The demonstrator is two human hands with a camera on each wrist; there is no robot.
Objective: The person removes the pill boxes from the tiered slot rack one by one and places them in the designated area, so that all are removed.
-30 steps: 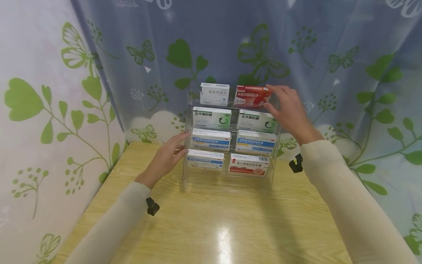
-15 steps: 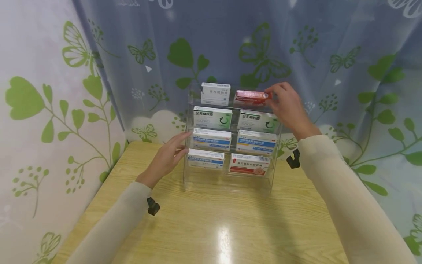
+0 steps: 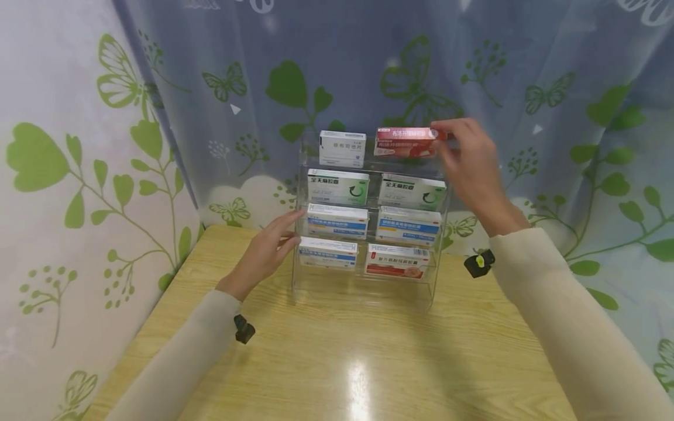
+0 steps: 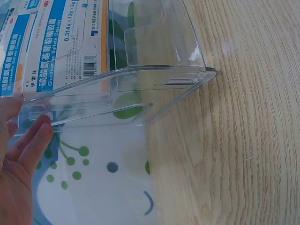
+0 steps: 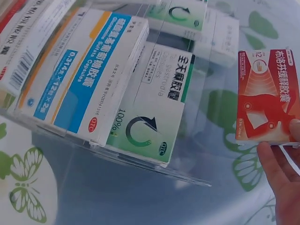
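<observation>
A clear acrylic tiered rack [image 3: 363, 287] stands on the table, holding medicine boxes in two columns. At its top right, my right hand [image 3: 471, 161] pinches the right end of a red medicine box [image 3: 405, 142] between thumb and fingers. In the right wrist view the red box [image 5: 266, 96] appears apart from the boxes in the rack. My left hand [image 3: 263, 251] touches the rack's left side, its fingers fairly straight. The left wrist view shows the left fingers [image 4: 35, 140] against the clear side panel. A white box [image 3: 342, 149] sits at the top left.
Lower tiers hold green-and-white boxes [image 3: 339, 188], blue-and-white boxes [image 3: 337, 223] and a red-and-white box [image 3: 397, 263]. The wood-grain table [image 3: 337, 356] extends in front of the rack. A patterned curtain [image 3: 337, 70] hangs close behind it.
The red box first tilted back and sank at the top tier, then rose above it with my right hand, its front coming back into sight. The left hand and rack have stayed put.
</observation>
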